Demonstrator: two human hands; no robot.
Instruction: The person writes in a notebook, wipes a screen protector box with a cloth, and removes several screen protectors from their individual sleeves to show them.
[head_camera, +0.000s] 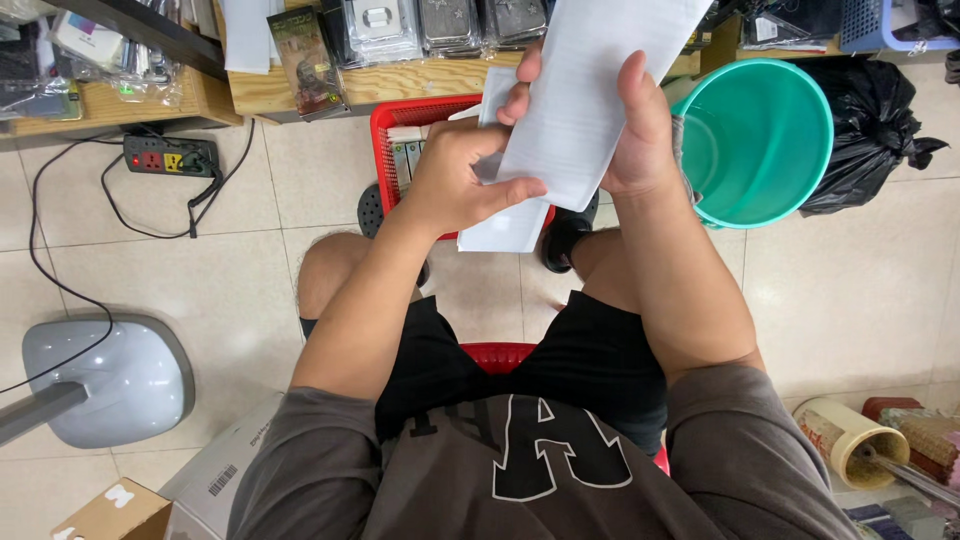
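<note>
The right hand (640, 135) is clamping a white paper sheet (590, 90), thumb pressing across its face and fingers curling behind, so the grip is holding the sheet up and tilted toward the face, apparently where it can be read; the left hand (455, 180) is pinching the lower corner of that same sheet between thumb and forefinger, a narrow grip closing on the paper's edge, seemingly steadying it or peeling it from a second white sheet (505, 225) that is hanging just below and behind; both hands are working up in the air above the knees, not resting on anything.

Moving outward, the person is sitting on a red stool (500, 355), legs apart, which is leaving room for a red basket (385, 130) on the floor straight ahead, within easy reach, with flat packets inside it; just to the right a teal bucket (760, 140) is standing open-mouthed, tipped slightly toward the sitter, and a black bag (870, 130) is slumping beside it; beyond the basket a low wooden shelf (300, 95) is carrying packaged goods; off to the left a power strip (170, 155) is lying on the tiles, its cable trailing toward a grey fan base (120, 375); cardboard boxes (150, 500) are sitting close by at lower left.
</note>
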